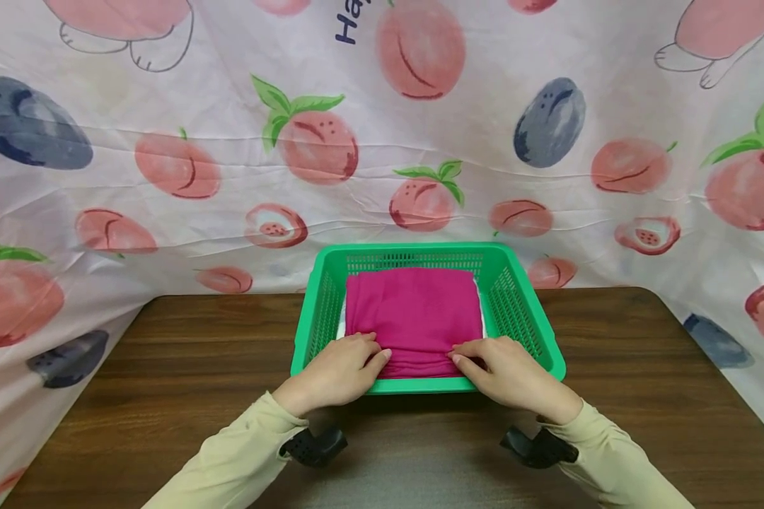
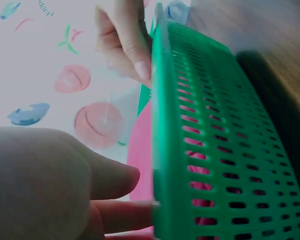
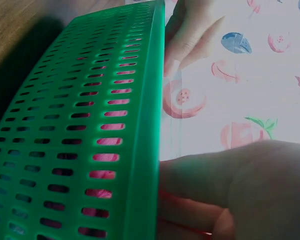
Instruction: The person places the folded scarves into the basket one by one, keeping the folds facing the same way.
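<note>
A folded magenta cloth (image 1: 414, 304) lies in a green plastic basket (image 1: 423, 385), its near edge bunched into creases running across. White material (image 1: 341, 322) shows beneath its left side. My left hand (image 1: 336, 373) grips the cloth near its front left corner, the thumb on top. At the front right my right hand (image 1: 512, 371) holds it between thumb and bent fingers. Both hands reach over the basket's near rim. In the left wrist view, the left thumb (image 2: 112, 177) is above a finger that passes behind the rim. The right fingertips are hidden behind the basket wall in the right wrist view.
The basket stands on a dark brown wooden table (image 1: 223, 353), toward its back edge. Behind and at both sides hangs a white curtain (image 1: 356, 219) printed with peaches and blue fruit. Black wrist mounts (image 1: 315, 447) hang under the forearms.
</note>
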`<action>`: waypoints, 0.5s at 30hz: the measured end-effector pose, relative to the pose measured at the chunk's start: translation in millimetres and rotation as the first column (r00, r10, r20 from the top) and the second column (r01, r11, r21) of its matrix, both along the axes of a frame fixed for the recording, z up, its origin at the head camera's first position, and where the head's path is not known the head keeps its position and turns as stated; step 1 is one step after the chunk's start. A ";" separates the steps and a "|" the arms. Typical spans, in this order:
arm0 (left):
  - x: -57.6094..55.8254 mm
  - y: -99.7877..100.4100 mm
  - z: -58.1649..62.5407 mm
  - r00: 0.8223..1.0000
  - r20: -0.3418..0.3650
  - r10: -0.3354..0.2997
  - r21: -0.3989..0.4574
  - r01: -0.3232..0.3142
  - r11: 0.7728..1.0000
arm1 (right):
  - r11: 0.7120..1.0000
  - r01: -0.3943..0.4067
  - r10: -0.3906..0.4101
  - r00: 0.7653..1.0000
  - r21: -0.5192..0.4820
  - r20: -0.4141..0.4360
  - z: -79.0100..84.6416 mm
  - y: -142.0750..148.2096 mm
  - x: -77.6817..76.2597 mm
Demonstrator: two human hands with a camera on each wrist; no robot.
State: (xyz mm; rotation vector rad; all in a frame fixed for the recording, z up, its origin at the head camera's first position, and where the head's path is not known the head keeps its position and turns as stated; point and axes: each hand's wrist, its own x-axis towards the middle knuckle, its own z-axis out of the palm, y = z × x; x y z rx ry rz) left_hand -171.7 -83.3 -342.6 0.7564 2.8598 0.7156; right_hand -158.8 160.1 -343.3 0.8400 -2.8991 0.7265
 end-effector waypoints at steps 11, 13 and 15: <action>11.9 -8.6 5.4 0.994 -0.069 0.089 0.050 -0.086 0.995 | 0.988 -0.059 0.054 0.998 -0.140 -0.033 -2.7 17.1 1.7; 14.9 -9.5 6.7 0.991 -0.097 0.095 0.053 -0.090 0.995 | 0.987 -0.044 0.036 0.998 -0.157 -0.055 -3.6 20.3 3.5; 18.3 -10.9 8.3 0.987 -0.129 0.099 0.061 -0.092 0.994 | 0.984 -0.033 0.021 0.997 -0.177 -0.071 -4.7 23.1 5.5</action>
